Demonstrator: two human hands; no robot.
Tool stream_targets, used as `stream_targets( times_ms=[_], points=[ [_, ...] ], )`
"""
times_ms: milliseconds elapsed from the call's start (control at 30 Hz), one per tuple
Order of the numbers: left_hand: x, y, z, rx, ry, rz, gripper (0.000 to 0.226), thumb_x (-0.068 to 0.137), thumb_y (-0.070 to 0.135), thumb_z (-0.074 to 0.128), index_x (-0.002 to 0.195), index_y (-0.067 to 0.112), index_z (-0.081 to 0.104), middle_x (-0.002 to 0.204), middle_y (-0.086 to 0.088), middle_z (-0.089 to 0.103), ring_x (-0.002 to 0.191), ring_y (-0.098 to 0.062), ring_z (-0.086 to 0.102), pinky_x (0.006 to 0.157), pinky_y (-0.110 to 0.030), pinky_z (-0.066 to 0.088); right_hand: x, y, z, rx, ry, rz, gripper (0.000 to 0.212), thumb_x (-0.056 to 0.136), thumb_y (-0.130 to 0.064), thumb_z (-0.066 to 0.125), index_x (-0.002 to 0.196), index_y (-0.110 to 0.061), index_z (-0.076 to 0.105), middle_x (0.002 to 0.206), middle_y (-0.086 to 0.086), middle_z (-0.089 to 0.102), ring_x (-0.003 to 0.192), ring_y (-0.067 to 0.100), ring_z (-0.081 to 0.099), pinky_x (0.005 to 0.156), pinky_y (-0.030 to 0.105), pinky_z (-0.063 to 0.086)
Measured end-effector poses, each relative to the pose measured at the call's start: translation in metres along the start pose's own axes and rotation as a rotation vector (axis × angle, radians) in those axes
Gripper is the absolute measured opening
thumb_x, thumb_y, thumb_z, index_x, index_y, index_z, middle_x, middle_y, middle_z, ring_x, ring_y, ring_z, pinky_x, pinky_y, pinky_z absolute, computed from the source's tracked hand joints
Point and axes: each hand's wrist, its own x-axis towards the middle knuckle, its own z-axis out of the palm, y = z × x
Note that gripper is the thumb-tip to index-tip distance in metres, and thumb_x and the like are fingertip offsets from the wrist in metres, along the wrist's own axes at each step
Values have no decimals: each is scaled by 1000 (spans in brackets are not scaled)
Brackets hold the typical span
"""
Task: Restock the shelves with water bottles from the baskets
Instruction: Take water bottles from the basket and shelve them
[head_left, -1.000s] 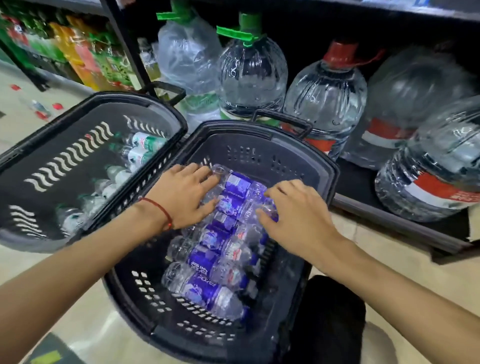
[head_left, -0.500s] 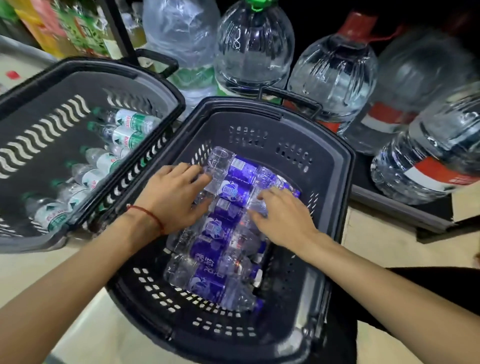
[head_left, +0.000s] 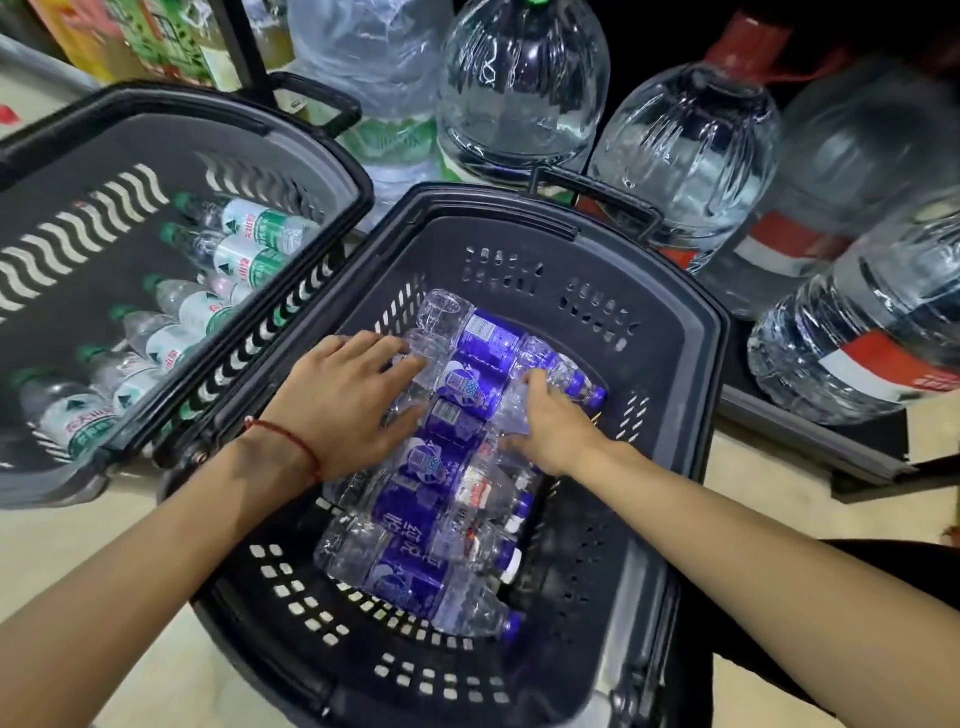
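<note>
A dark grey basket (head_left: 670, 332) in front of me holds a row of several small water bottles with purple labels (head_left: 410, 577), lying on their sides. My left hand (head_left: 337, 410) reaches in from the left; its fingers and thumb curl round the base ends of the upper bottles. From the right, my right hand (head_left: 558, 423) grips the neck ends of the same bottles. A second basket (head_left: 182, 104) to the left holds several green-label bottles (head_left: 249, 228).
Large water jugs (head_left: 524, 88) with green or red labels stand on the low dark shelf (head_left: 810, 431) right behind the baskets. Coloured drink bottles (head_left: 156, 36) fill the shelf section at far left. Both baskets sit on a pale floor (head_left: 62, 551).
Both hands have sunk lower into the right basket and closed round the upper purple-label bottles. The view has moved closer and lower.
</note>
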Motion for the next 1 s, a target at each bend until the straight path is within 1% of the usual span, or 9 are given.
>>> stream_targets(
  times_ms=[167, 300, 367, 433, 467, 567, 700, 867, 1000],
  points=[
    [-1, 3, -2, -10, -24, -4, 65, 96, 63, 28, 140, 24, 54, 133, -2, 60, 121, -24, 56, 99, -45, 47, -4, -1, -2, 34, -35, -49, 77, 99, -36, 68, 156, -6, 27, 148, 14, 44, 130, 29, 50, 105, 35, 41],
    [-2, -1, -11, -48, -25, -3, 66, 93, 64, 30, 139, 25, 55, 135, 0, 59, 119, -22, 56, 96, -43, 50, -15, 0, -12, 70, 10, -132, 68, 97, -51, 64, 144, -6, 43, 139, 10, 48, 131, 27, 48, 111, 38, 40],
    [-1, -1, -14, -60, -22, -8, 65, 92, 65, 31, 140, 27, 52, 133, 3, 58, 114, -19, 56, 94, -41, 50, -21, 2, -24, 66, 52, -161, 59, 94, -60, 63, 124, -9, 57, 123, 7, 57, 119, 27, 54, 105, 40, 46],
    [2, 2, -17, -69, -3, -9, 64, 93, 66, 30, 141, 29, 49, 126, 7, 57, 108, -16, 56, 90, -39, 51, -28, 1, -40, 58, 114, -192, 53, 92, -63, 65, 97, -11, 59, 96, 4, 61, 94, 26, 59, 86, 41, 50],
    [4, 4, -19, -80, 8, -10, 63, 93, 66, 30, 141, 30, 49, 123, 8, 57, 107, -15, 56, 89, -38, 51, -33, 0, -49, 84, 147, -208, 54, 90, -63, 68, 93, -10, 61, 87, 3, 61, 84, 26, 60, 81, 40, 51],
    [10, 9, -20, -118, 36, -15, 55, 94, 64, 36, 136, 31, 50, 122, 9, 57, 108, -15, 56, 90, -38, 51, -46, -2, -78, 160, 261, -246, 64, 80, -62, 80, 105, -4, 72, 98, 11, 73, 91, 27, 68, 90, 41, 54],
    [20, 15, -17, -144, 46, -3, 50, 96, 60, 45, 135, 30, 51, 124, 9, 57, 109, -15, 57, 92, -38, 51, -55, 6, -104, 192, 403, -265, 61, 73, -61, 85, 71, -3, 67, 72, 15, 65, 70, 28, 59, 65, 32, 47],
    [37, 25, -14, -139, 0, 5, 52, 96, 58, 47, 140, 31, 47, 130, 9, 55, 115, -14, 55, 96, -37, 48, -53, 28, -104, 208, 481, -237, 53, 81, -61, 78, 75, -10, 65, 80, 4, 54, 72, 19, 52, 64, 37, 37],
    [52, 31, -8, -144, -52, -10, 51, 96, 56, 48, 143, 34, 45, 131, 9, 54, 118, -14, 54, 99, -39, 50, -41, 44, -92, 197, 339, -268, 59, 91, -76, 50, 89, -18, 50, 90, 5, 52, 80, 21, 53, 76, 42, 47]
  ],
)
